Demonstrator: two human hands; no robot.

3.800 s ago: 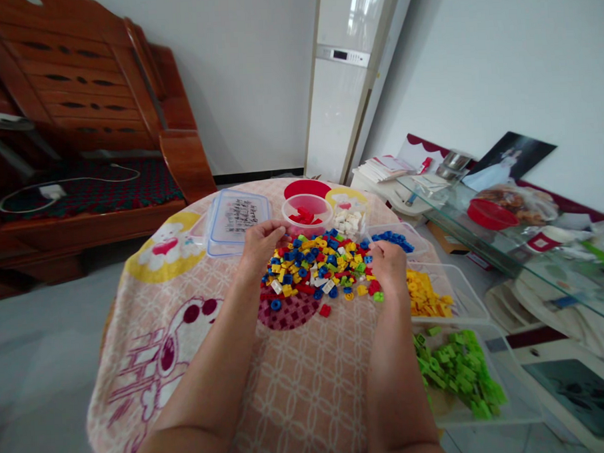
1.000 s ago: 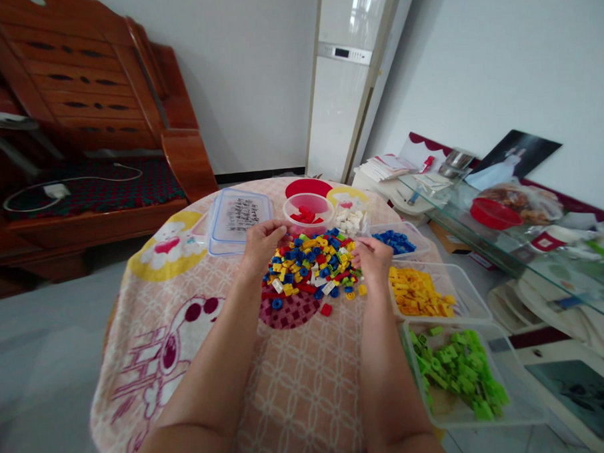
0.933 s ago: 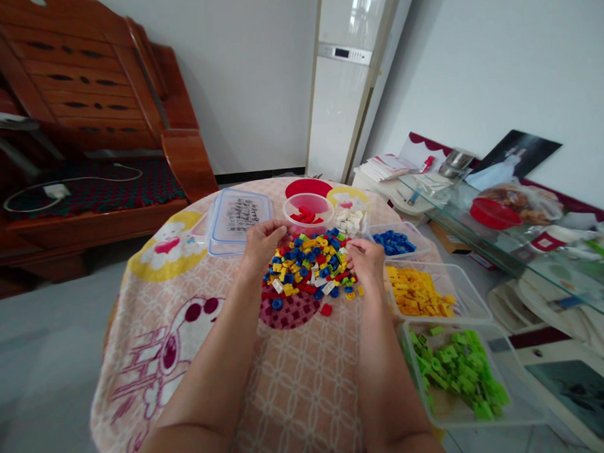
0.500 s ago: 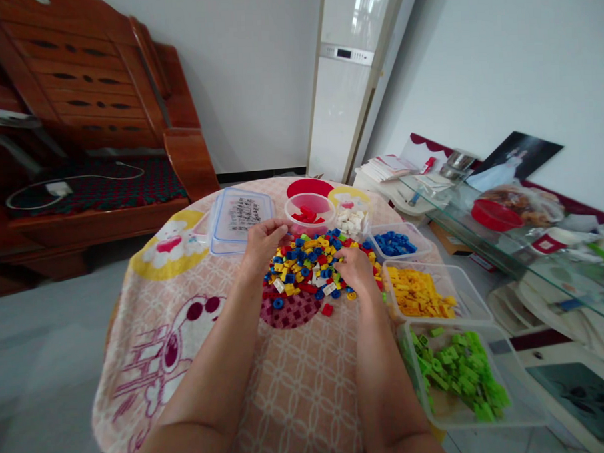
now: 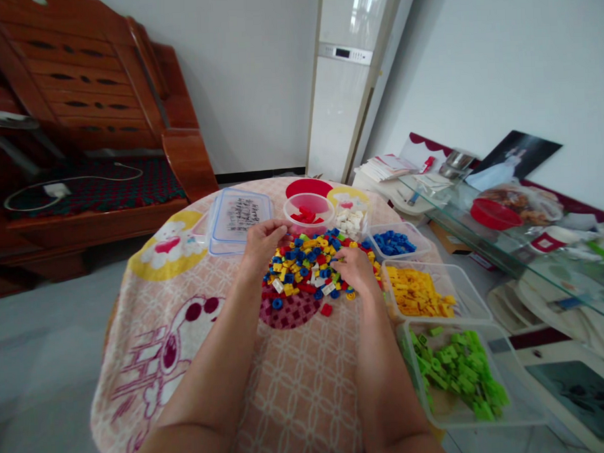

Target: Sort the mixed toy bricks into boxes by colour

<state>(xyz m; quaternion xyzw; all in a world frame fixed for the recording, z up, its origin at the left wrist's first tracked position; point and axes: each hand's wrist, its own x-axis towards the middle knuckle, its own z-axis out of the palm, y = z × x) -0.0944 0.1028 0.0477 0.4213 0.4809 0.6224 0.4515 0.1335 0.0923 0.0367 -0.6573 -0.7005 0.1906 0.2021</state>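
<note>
A heap of mixed small bricks in blue, yellow, red, white and green lies on the cloth-covered table. My left hand is at its left edge, near the round tub, thumb and fingertips pinched; what they hold is too small to make out. Over the heap's right side is my right hand, fingers curled down at the bricks, their tips partly hidden. The round clear tub behind the heap holds red pieces. White bricks are piled to the tub's right. One red brick lies apart in front.
Clear boxes on the right hold blue bricks, yellow bricks and green bricks. Stacked lids lie at the back left, a red lid behind the tub. A cluttered glass shelf stands right of the table.
My right hand has shifted very slightly left at the heap. My left hand keeps its place and pinched shape.
</note>
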